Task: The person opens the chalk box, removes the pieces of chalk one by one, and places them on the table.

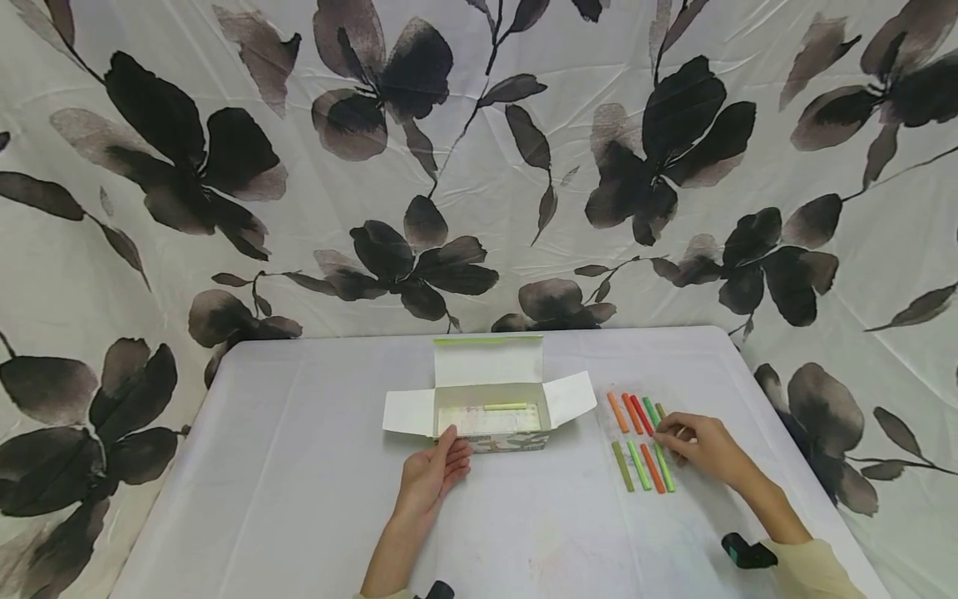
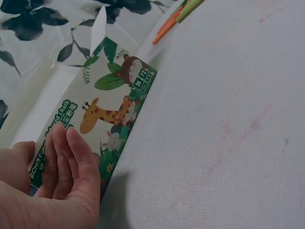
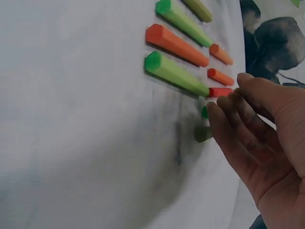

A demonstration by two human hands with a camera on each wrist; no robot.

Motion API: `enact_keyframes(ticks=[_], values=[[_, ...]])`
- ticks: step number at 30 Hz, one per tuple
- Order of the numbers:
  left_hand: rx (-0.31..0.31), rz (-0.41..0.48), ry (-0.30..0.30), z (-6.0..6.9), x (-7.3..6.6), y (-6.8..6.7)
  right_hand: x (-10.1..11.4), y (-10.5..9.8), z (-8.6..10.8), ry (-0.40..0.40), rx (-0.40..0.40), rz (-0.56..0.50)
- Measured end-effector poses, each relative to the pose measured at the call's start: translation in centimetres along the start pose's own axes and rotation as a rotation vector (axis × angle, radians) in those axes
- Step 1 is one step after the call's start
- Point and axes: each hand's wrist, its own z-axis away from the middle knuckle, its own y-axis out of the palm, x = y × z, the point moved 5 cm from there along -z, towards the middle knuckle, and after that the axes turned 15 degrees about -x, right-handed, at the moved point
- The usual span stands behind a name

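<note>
An open cardboard chalk box point(image 1: 490, 444), printed with animals, stands near the table's back edge. At its front left, my left hand point(image 1: 434, 474) grips the front wall, thumb at the rim and fingers along the printed face point(image 2: 116, 102). Inside lies one yellow-green chalk stick point(image 1: 505, 407). To the right, several coloured chalk sticks lie in two rows, among them an olive stick point(image 1: 623, 466) and an orange stick point(image 1: 617, 412). My right hand point(image 1: 696, 445) hovers over the rows' right end, fingertips close to a red chalk stick point(image 3: 219, 92); nothing shows held between them.
White box flaps point(image 1: 572, 395) spread out to the sides and back. A white cloth point(image 1: 299, 466) covers the table and bears faint coloured smudges. Behind hangs a floral curtain point(image 1: 524, 166). Black wrist devices point(image 1: 748, 551) sit at both forearms.
</note>
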Motion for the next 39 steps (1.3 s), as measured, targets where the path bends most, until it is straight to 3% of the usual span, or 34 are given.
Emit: enact_keyframes(ticks=[6, 21, 30, 39], values=[[-0.005, -0.001, -0.001, 0.0, -0.1, 0.0, 1.9, -0.9, -1.5, -0.097, -0.070, 0.059], [0.000, -0.009, 0.004, -0.1, 0.0, -0.2, 7.3, -1.0, -5.1, -0.188, -0.108, 0.051], [0.012, -0.027, 0.005, 0.1, -0.1, -0.1, 11.4, 0.1, -6.9, -0.276, -0.094, -0.019], [0.010, -0.018, 0.009, 0.3, -0.3, 0.0, 14.7, 2.9, -8.3, -0.354, -0.044, -0.117]])
